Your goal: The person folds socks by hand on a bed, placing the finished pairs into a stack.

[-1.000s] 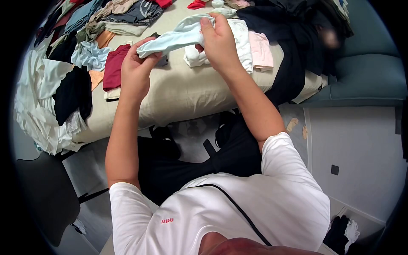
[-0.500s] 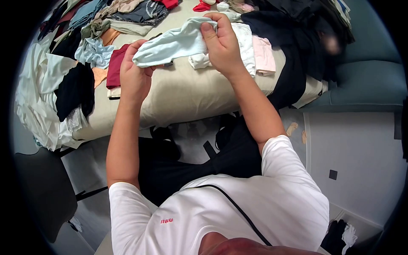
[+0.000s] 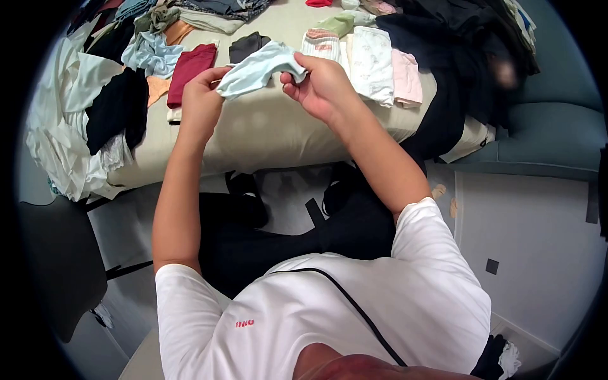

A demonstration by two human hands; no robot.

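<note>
A pale blue sock (image 3: 256, 68) is stretched between my two hands above the bed-like beige surface. My left hand (image 3: 204, 98) pinches its left end, the toe side. My right hand (image 3: 324, 88) grips the right end near the cuff, and the sock sags and bends down there. Just behind the sock lies a small dark grey folded cloth (image 3: 247, 47). To the left of it is a folded dark red garment (image 3: 191, 73). Beyond my right hand are white socks with an orange band (image 3: 321, 44).
A white patterned folded garment (image 3: 372, 66) and a pink one (image 3: 406, 79) lie to the right. White cloth (image 3: 60, 120) and a black garment (image 3: 117, 111) hang at the left edge. Dark clothes (image 3: 437, 69) are heaped at right, beside a blue-green sofa (image 3: 544, 126). A dark chair (image 3: 60, 266) stands at left.
Both hands have come down slightly with the sock. The sock's right end now bends downward, and the dark grey cloth and banded socks behind have come into view.
</note>
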